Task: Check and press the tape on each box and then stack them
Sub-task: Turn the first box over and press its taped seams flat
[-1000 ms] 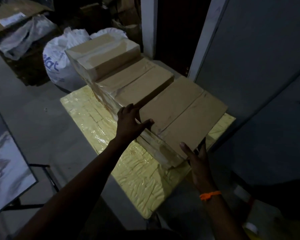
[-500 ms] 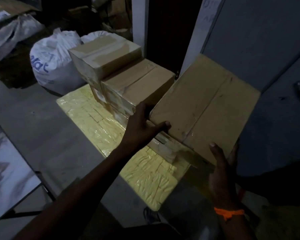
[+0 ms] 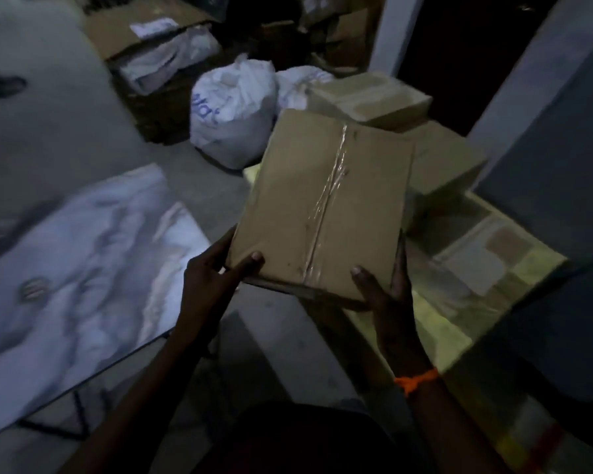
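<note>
The room is dim, with a grey concrete floor [image 3: 274,340], a grey wall [image 3: 555,138] on the right and a dark doorway [image 3: 459,46] at the back. A low yellow plastic-wrapped slab [image 3: 421,323] lies on the floor beside the wall, and a white-patterned tabletop [image 3: 83,268] stands to the left. Three cardboard boxes show. The far box [image 3: 367,97] and the lower near box [image 3: 445,159] sit stepped at the back of the slab. The held box [image 3: 288,200] is up in the air in front of them, its clear tape seam [image 3: 329,196] running along the top face. The left hand [image 3: 216,278] grips its near left corner, the right hand [image 3: 384,292] its near right corner, each thumb on top. One orange band [image 3: 415,383] circles the right wrist. Two white sacks [image 3: 233,107] stand behind
</note>
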### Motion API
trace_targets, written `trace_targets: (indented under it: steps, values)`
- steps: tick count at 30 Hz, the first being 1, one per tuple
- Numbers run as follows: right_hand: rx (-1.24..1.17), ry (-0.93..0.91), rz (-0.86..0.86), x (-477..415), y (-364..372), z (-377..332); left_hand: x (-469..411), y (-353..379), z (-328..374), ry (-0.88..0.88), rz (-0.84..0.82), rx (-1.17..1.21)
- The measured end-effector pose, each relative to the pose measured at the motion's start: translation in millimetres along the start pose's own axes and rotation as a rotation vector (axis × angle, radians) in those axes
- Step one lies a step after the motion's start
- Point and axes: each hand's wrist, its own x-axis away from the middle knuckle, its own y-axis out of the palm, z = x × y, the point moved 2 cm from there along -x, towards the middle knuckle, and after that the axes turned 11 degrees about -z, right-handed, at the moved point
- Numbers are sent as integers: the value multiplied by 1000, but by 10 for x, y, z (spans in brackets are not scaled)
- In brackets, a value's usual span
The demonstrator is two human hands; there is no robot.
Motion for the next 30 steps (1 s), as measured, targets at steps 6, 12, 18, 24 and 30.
trace_targets:
  steps: [6,12,18,24,30]
  values:
    - [81,-27,-413,-355,1359,112,471,-1172,-507,-104,341,53]
    - [73,42,-812,-744,2606,282,891,-1856,-1020,-238,660,61]
    - [146,92,-1050,-1273,3353,681,760,-2012,-1321,-367,880,81]
    - [223,118,-1266,-1877,3659,888,486,-1807,-1603,-524,903,129]
    - [264,119,-1345,-2205,3723,1041,280,-1708,-1614,-595,1005,148]
